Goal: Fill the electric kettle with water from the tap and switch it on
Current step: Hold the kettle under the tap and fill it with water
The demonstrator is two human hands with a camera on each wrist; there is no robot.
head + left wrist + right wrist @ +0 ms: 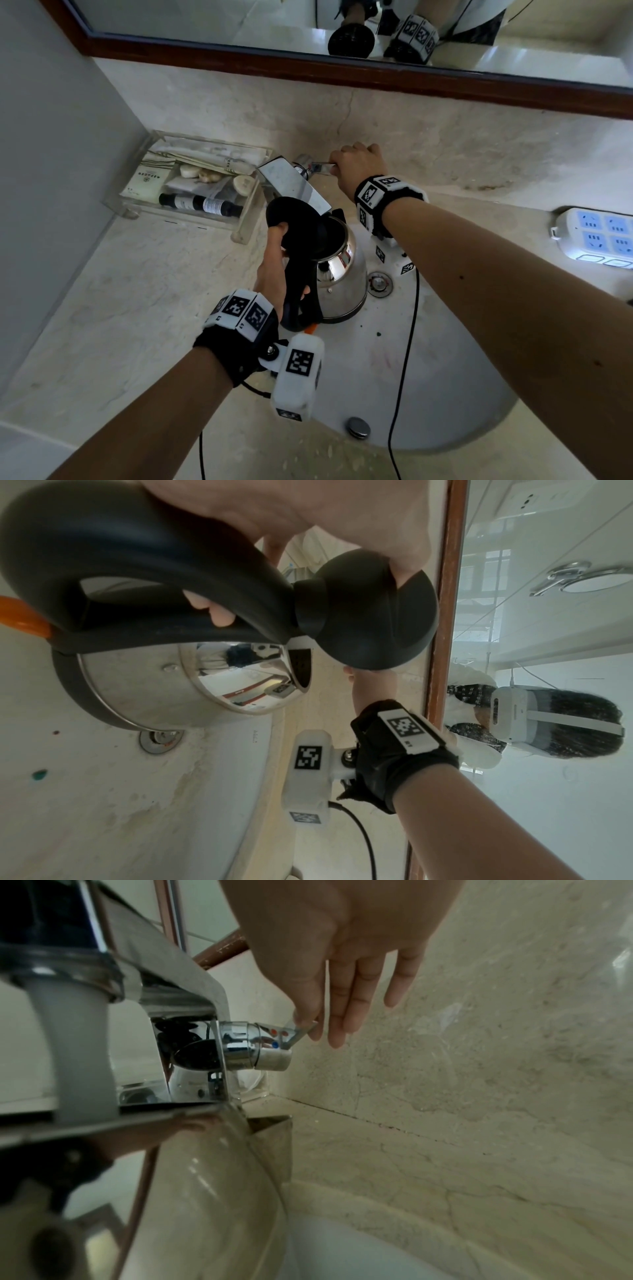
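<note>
Head view: steel kettle, lid open.

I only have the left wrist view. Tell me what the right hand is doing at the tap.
Observer: The right hand pinches the tap lever between thumb and forefinger.
Operator: Report the water.
Observer: A stream runs from the spout in the right wrist view.
Operator: Check the kettle's position.
Observer: In the head view the kettle, held by the left hand, has its open mouth under the spout.
</note>
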